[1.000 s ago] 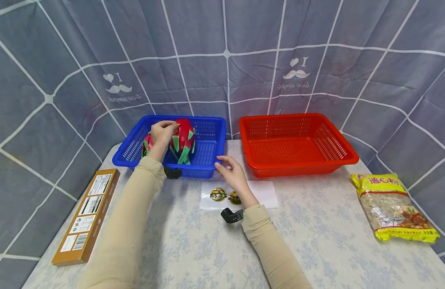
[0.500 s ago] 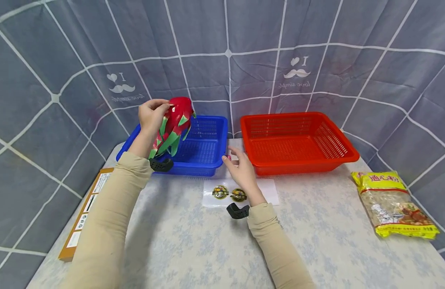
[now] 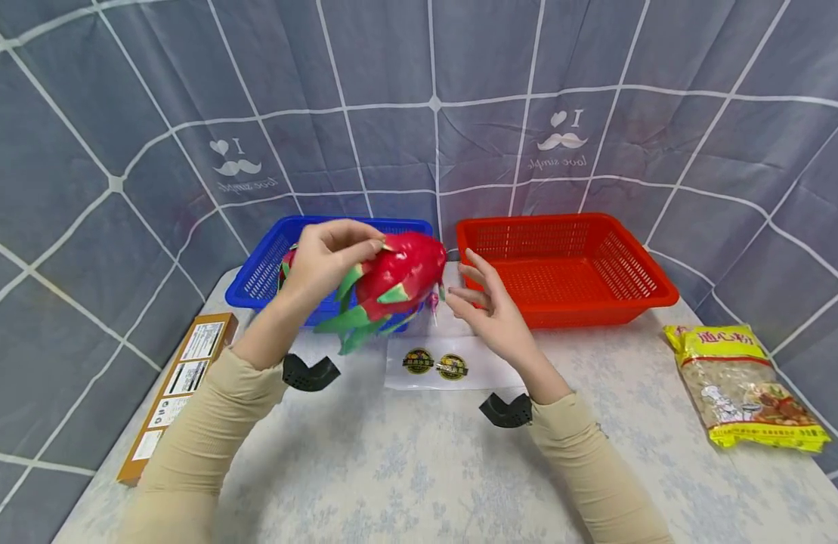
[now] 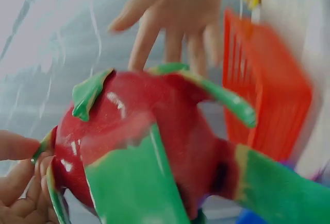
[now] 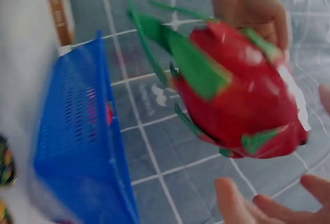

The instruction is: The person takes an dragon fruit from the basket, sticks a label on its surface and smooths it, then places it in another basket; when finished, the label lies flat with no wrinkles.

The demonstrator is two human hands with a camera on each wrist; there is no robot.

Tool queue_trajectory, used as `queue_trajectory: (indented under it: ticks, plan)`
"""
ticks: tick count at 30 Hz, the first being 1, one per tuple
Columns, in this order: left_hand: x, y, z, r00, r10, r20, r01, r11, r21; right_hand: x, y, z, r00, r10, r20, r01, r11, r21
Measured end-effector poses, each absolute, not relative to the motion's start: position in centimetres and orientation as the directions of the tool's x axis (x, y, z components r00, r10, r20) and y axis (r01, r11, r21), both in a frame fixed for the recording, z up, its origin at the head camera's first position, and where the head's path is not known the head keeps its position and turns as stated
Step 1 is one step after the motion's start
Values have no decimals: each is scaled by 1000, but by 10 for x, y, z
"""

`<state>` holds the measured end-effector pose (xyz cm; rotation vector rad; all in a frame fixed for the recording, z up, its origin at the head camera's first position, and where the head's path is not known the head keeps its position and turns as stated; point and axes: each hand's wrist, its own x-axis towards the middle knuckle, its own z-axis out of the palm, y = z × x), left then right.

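Observation:
A red dragon fruit with green scales (image 3: 405,272) hangs in the air before the gap between the blue basket (image 3: 255,276) and the red basket (image 3: 568,313). My left hand (image 3: 323,261) pinches one of its scales between thumb and fingers, which the left wrist view shows at the fruit (image 4: 118,147). Just to the right of the fruit, my right hand (image 3: 496,313) is spread and apart from it. Another reddish fruit (image 3: 287,261) lies in the blue basket, mostly hidden behind my left hand.
A white sheet with two round labels (image 3: 487,366) lies in front of the baskets. On the left is a long brown box (image 3: 187,378); on the right, a yellow-edged food bag (image 3: 745,385). A small pink item (image 3: 433,300) is between the baskets.
The dragon fruit, in my left hand, has risen out of the blue basket and moved right and nearer. My right hand has shifted to the right, its fingers spreading.

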<state>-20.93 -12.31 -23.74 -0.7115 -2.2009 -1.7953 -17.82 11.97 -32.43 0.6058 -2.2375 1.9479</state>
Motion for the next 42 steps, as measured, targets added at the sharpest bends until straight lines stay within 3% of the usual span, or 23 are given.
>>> queue_trajectory:
  ticks: [5,8,18,27,33,36,42]
  plan:
    - [-178,-104,-270,-823,430,371,482,183,857,-157,141,-339,-897,-307,316,-365,112,-924]
    - [-163,-96,-295,-790,507,345,503,213,838,-143,152,-353,-894,-378,241,-314,144,-939]
    - [-143,-77,-361,-778,570,264,484,276,831,-132,174,-407,-860,-506,68,-169,156,-973]
    - [-144,-75,-377,-766,581,277,538,342,770,-136,181,-415,-799,-601,-14,-139,208,-968]
    - [-155,-89,-369,-712,650,266,544,271,794,-158,196,-391,-725,-687,-57,-197,286,-938]
    - [-168,-100,-365,-725,637,260,488,209,848,-173,198,-381,-751,-660,0,-248,283,-926]
    - [-194,-123,-376,-849,501,167,262,124,957,-195,182,-392,-868,-491,74,-236,276,-932]
